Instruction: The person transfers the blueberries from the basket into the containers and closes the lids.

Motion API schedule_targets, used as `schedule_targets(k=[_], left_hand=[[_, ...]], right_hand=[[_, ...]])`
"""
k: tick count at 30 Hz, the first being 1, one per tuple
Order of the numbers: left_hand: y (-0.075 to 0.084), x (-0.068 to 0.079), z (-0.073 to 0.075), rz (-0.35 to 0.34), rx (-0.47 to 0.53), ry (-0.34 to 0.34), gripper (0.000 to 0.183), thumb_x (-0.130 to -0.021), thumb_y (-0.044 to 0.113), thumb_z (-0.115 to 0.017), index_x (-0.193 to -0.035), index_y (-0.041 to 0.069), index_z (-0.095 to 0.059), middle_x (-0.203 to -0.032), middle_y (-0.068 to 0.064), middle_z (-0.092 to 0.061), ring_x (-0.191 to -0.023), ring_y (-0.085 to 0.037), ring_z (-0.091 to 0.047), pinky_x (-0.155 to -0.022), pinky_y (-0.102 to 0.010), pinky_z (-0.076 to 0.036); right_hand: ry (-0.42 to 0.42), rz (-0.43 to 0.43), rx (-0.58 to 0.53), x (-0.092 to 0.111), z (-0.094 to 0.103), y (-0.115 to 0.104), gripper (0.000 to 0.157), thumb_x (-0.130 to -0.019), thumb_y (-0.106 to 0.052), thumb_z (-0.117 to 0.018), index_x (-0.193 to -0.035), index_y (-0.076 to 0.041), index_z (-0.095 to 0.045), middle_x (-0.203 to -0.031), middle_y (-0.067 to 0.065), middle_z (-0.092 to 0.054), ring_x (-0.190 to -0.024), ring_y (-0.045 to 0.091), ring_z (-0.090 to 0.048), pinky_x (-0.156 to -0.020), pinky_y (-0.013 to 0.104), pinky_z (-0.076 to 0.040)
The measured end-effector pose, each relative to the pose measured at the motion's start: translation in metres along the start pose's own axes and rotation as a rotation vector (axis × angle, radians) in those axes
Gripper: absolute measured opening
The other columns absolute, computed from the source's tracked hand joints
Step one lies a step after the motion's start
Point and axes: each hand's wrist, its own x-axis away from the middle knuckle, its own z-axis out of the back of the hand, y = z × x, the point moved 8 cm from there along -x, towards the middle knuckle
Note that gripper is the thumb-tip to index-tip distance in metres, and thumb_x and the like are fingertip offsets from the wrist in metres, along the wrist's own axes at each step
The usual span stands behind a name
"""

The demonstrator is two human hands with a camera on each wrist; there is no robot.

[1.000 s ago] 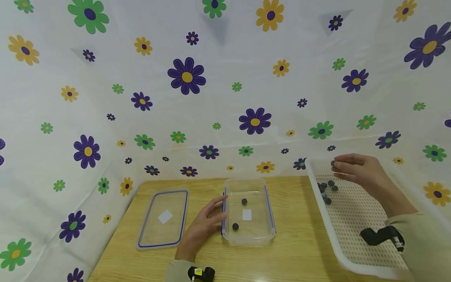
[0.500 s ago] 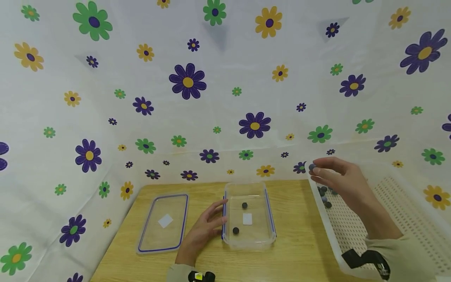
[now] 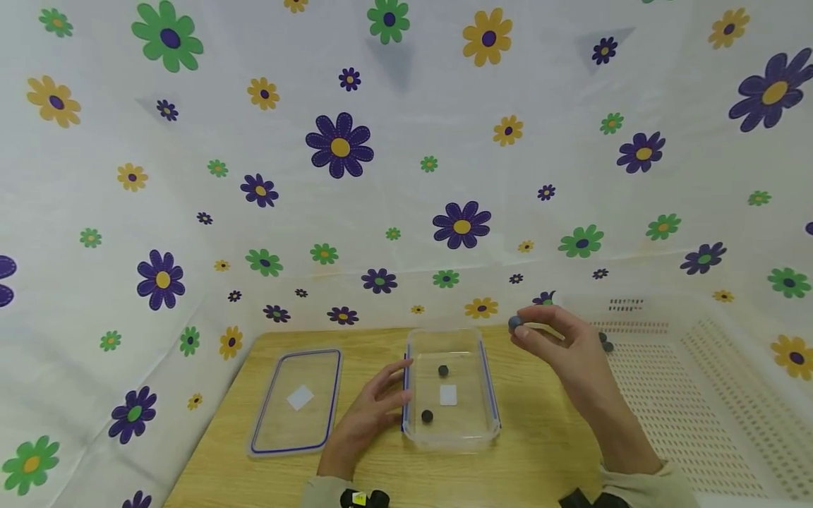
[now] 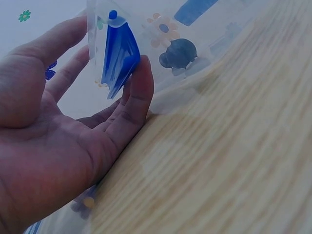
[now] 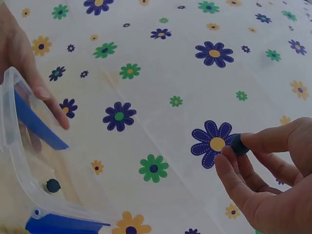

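Observation:
Between thumb and fingertips, my right hand [image 3: 574, 360] pinches one blueberry [image 3: 515, 322], held up in the air between the plastic box and the basket. The right wrist view shows that same blueberry [image 5: 239, 145] at the fingertips. My left hand [image 3: 365, 416] rests against the left side of the clear plastic box [image 3: 451, 443], fingers loosely bent near its rim and blue clasp [image 4: 119, 58]. Inside the box lie two more blueberries, one farther back [image 3: 443, 370] and one near the front left [image 3: 428, 416], with a white square label on the floor between them.
A clear lid [image 3: 273, 430] with a blue seal lies on the wooden table [image 3: 527, 451] left of the box. At the right stands a white perforated basket [image 3: 679, 423], where a few blueberries [image 3: 606, 344] show past my right hand. A flowered sheet [image 3: 406, 190] hangs behind.
My right hand has moved left out of the basket, carrying the blueberry toward the box. My left hand has stayed at the box's side.

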Motion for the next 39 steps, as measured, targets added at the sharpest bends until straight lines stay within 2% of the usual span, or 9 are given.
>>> schedule_targets(k=[7, 11, 16, 19, 23, 28, 33, 39], left_hand=[[-0.001, 0.001, 0.000, 0.005, 0.003, 0.008, 0.064, -0.100, 0.010, -0.067, -0.158, 0.019, -0.041, -0.162, -0.019, -0.033, -0.136, -0.036, -0.049, -0.099, -0.049, -0.052], [-0.001, -0.001, -0.002, -0.002, 0.008, -0.003, 0.065, -0.100, 0.011, -0.068, -0.158, 0.020, -0.041, -0.162, -0.018, -0.033, -0.137, -0.036, -0.048, -0.099, -0.049, -0.051], [-0.001, -0.003, 0.000, -0.009, -0.004, -0.004, 0.066, -0.100, 0.011, -0.067, -0.159, 0.017, -0.038, -0.162, -0.018, -0.033, -0.136, -0.036, -0.048, -0.098, -0.049, -0.052], [-0.002, -0.002, 0.002, -0.008, -0.009, 0.008, 0.066, -0.100, 0.011, -0.068, -0.159, 0.016, -0.039, -0.162, -0.018, -0.033, -0.135, -0.036, -0.049, -0.097, -0.049, -0.052], [-0.003, -0.003, 0.002, 0.002, -0.012, 0.008, 0.066, -0.100, 0.012, -0.068, -0.159, 0.017, -0.038, -0.162, -0.019, -0.032, -0.136, -0.036, -0.048, -0.097, -0.049, -0.053], [-0.004, -0.003, 0.000, 0.009, -0.015, -0.003, 0.068, -0.100, 0.013, -0.068, -0.160, 0.016, -0.036, -0.162, -0.020, -0.031, -0.137, -0.037, -0.046, -0.097, -0.050, -0.052], [-0.003, -0.004, 0.001, 0.000, -0.023, 0.001, 0.066, -0.101, 0.009, -0.065, -0.160, 0.015, -0.035, -0.162, -0.019, -0.032, -0.136, -0.036, -0.047, -0.097, -0.050, -0.053], [-0.004, -0.004, 0.001, 0.003, -0.027, 0.002, 0.066, -0.101, 0.012, -0.066, -0.160, 0.017, -0.037, -0.162, -0.019, -0.032, -0.137, -0.036, -0.046, -0.098, -0.050, -0.052]], right_hand=[[-0.013, -0.012, -0.144, 0.002, -0.030, 0.034, 0.032, -0.097, -0.006, -0.070, -0.123, 0.009, -0.060, -0.116, 0.011, -0.066, -0.100, 0.021, -0.073, -0.095, 0.036, -0.056], [-0.023, -0.017, -0.181, -0.002, -0.042, 0.051, 0.031, -0.097, -0.007, -0.071, -0.122, 0.009, -0.062, -0.114, 0.014, -0.069, -0.101, 0.025, -0.074, -0.094, 0.038, -0.056], [-0.053, -0.022, -0.256, -0.004, -0.060, 0.070, 0.030, -0.096, -0.002, -0.070, -0.120, 0.014, -0.060, -0.115, 0.018, -0.064, -0.101, 0.025, -0.073, -0.091, 0.040, -0.057], [-0.066, -0.053, -0.272, -0.003, -0.070, 0.085, 0.029, -0.095, 0.000, -0.070, -0.119, 0.015, -0.060, -0.117, 0.024, -0.062, -0.100, 0.027, -0.073, -0.090, 0.041, -0.057], [-0.060, -0.106, -0.255, -0.001, -0.077, 0.102, 0.027, -0.094, 0.002, -0.071, -0.117, 0.014, -0.063, -0.118, 0.028, -0.062, -0.100, 0.033, -0.072, -0.088, 0.041, -0.058], [-0.053, -0.125, -0.226, 0.002, -0.078, 0.109, 0.024, -0.094, 0.002, -0.071, -0.116, 0.011, -0.065, -0.116, 0.028, -0.062, -0.100, 0.040, -0.071, -0.084, 0.041, -0.059], [-0.096, -0.092, -0.154, 0.001, -0.083, 0.107, 0.024, -0.095, -0.002, -0.071, -0.116, 0.009, -0.066, -0.116, 0.029, -0.063, -0.098, 0.033, -0.072, -0.085, 0.038, -0.060], [-0.106, -0.059, -0.039, 0.002, -0.086, 0.107, 0.023, -0.095, -0.004, -0.073, -0.115, 0.007, -0.067, -0.113, 0.024, -0.065, -0.096, 0.027, -0.073, -0.081, 0.036, -0.061]])
